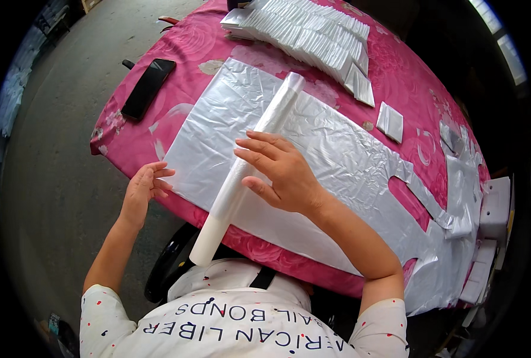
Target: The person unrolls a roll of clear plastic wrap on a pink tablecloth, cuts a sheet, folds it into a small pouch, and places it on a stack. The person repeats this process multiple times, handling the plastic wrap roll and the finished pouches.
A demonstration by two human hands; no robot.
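- Two bare hands work at a long white roll (232,185) lying across a flat, silvery plastic sheet (331,155). Read clock directions from the roll's middle.
- Roll position: axis runs from 1 o'clock to 7 o'clock; the 7 o'clock end projects past the edge of the pink tablecloth (122,137).
- Right hand (286,170): at 3 o'clock, reaching over the roll; fingers spread, thumb apart. Whether the fingertips press on the roll cannot be told.
- Left hand (143,185): at 9 o'clock, beside the sheet's corner; fingers loosely bent, clamped on nothing visible. Contact with the sheet cannot be told.
- Roll handling (judgement): probably light, fairly stiff, smooth and apt to turn under the palm. Grip the bare 7 o'clock end, or steady mid-length with a flat hand.
- Sheet handling (judgement): very light, limp and slippery; creases readily and may tear at the narrow strip (428,200) at 3 o'clock. Pinch the 9 o'clock corner; do not pull by the strip.
- Surroundings: black phone (149,88) at 10 o'clock; folded plastic stack (313,36) at 1 o'clock.
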